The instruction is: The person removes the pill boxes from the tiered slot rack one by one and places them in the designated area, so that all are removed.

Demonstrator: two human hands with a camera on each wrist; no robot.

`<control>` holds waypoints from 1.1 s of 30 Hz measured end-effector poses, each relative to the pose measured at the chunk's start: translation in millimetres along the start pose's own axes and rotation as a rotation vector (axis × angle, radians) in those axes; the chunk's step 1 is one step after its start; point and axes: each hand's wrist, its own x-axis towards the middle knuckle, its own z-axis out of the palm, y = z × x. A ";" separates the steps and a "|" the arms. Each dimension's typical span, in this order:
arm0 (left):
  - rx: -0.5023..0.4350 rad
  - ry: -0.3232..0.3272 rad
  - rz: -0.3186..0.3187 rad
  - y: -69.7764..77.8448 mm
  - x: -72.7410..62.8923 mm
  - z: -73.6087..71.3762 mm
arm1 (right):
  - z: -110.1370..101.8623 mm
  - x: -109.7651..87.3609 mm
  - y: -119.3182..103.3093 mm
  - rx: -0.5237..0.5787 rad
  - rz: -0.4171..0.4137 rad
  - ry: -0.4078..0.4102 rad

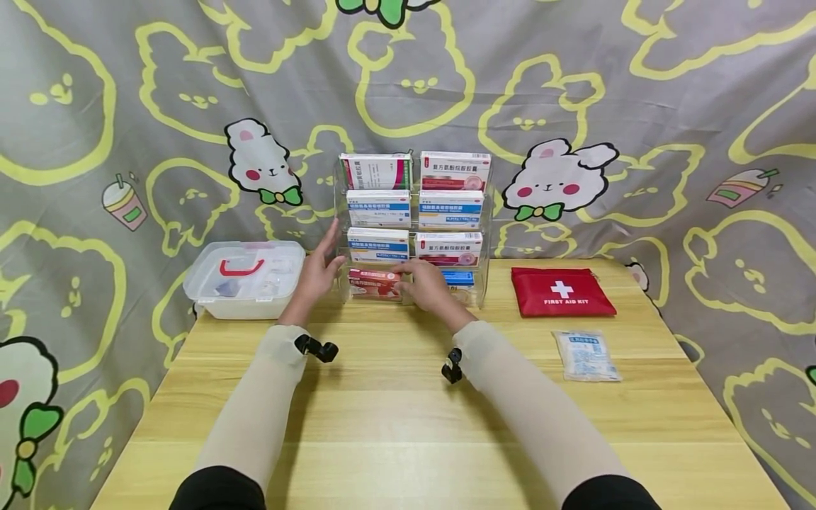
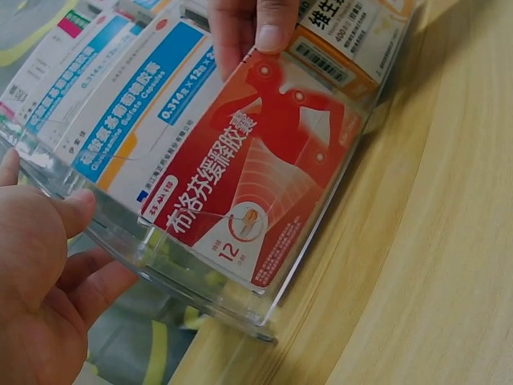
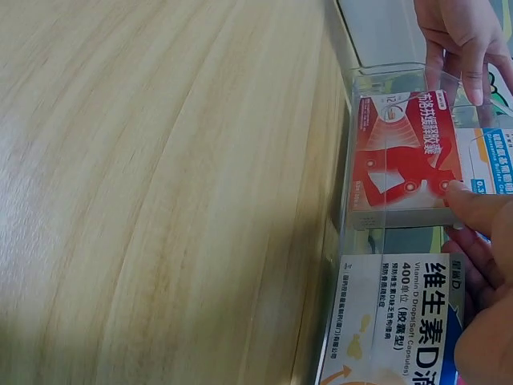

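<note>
A clear plastic rack [image 2: 186, 298] holds medicine boxes in tiers at the table's back. My right hand [image 1: 428, 287] pinches the upper right corner of a red ibuprofen capsule box [image 1: 372, 285], thumb on its front. This box sits in the bottom left pocket, behind the clear front lip. My left hand [image 1: 317, 273] holds the rack's left side, its thumb [image 2: 78, 210] at the front edge and fingers behind. A vitamin D drops box [image 3: 393, 317] stands in the bottom right pocket, partly hidden by my right hand. Directly above the red box is a blue-and-white glucosamine box [image 1: 379, 245].
To the left sits a translucent lidded case [image 1: 248, 283] with a red handle. A red first aid pouch [image 1: 561, 292] lies to the right, with a clear packet [image 1: 586, 356] in front of it. A patterned curtain [image 1: 414, 78] hangs behind the table [image 1: 395, 418].
</note>
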 end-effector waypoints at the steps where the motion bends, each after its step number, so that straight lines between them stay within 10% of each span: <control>1: 0.004 0.002 0.000 -0.2 -0.2 -0.1 | 0.2 -0.4 -0.6 0.000 0.002 0.004; 33: 0.046 -0.004 0.019 -2.6 1.1 -1.5 | -5.4 -0.8 4.4 0.290 0.065 0.097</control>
